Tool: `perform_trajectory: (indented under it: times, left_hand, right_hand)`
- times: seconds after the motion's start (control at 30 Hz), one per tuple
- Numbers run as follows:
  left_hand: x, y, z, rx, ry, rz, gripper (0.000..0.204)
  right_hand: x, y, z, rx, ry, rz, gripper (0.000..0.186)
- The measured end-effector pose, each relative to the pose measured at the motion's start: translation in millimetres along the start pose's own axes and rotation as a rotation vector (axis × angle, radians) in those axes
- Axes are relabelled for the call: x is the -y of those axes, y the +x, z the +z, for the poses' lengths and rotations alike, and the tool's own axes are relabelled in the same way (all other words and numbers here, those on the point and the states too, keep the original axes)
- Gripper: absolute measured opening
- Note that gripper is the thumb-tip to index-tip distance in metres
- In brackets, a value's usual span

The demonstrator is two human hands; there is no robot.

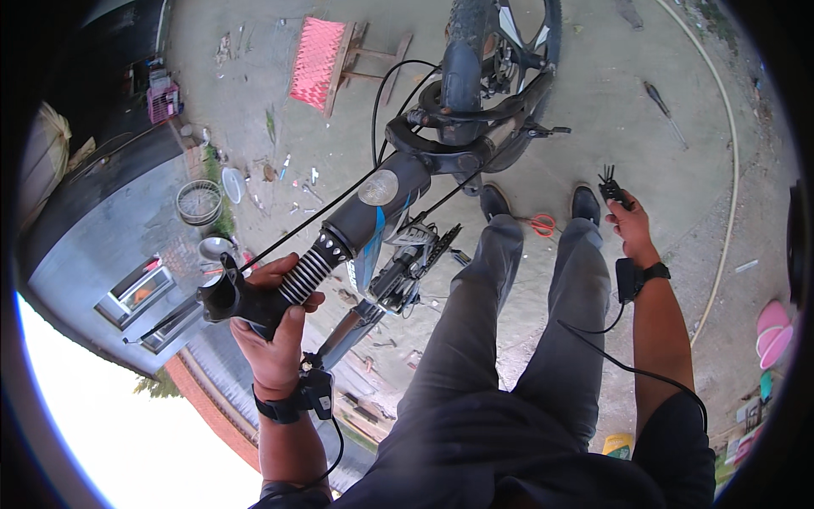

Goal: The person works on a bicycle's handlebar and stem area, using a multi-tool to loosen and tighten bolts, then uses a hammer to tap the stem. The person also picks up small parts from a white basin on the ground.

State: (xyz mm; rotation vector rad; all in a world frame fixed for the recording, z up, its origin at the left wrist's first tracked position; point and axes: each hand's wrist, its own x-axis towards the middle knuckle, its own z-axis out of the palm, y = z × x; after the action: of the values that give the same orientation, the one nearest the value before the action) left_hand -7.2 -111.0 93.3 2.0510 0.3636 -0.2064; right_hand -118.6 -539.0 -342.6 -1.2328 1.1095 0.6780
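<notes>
A bicycle with a dark frame (381, 195) fills the upper middle, its fork and front wheel (462, 59) toward the top. My left hand (274, 331) is closed around the black stem (237, 295) beside a striped stack on the steerer tube (305, 276); some of its fingers are hidden behind them. My right hand (632, 220) is out to the right, away from the bicycle, with fingers wrapped round a black folding hex key set (612, 188) whose keys point upward.
A pink woven stool (315, 64) lies at the top. Red-handled scissors (541, 226) are by my feet, a screwdriver (661, 106) farther right. A pale hose (731, 178) crosses the right side, near a pink bucket (770, 331). Wheel rims (199, 199) and scattered parts lie left.
</notes>
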Motion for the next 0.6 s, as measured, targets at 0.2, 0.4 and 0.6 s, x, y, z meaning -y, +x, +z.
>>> perform_trajectory:
  times: [0.2, 0.4, 0.6]
  left_hand:
    - [-2, -4, 1, -0.05, -0.011, -0.002, 0.052]
    - [-3, -5, 3, -0.056, 0.009, 0.015, 0.052]
    - [-4, -7, 3, -0.059, 0.015, 0.022, 0.05]
  right_hand:
    - [-14, 51, -19, -0.002, -0.012, -0.013, 0.059]
    - [-25, 89, -31, -0.069, 0.001, -0.031, 0.061]
    - [-39, 120, -49, -0.055, -0.01, -0.017, 0.046]
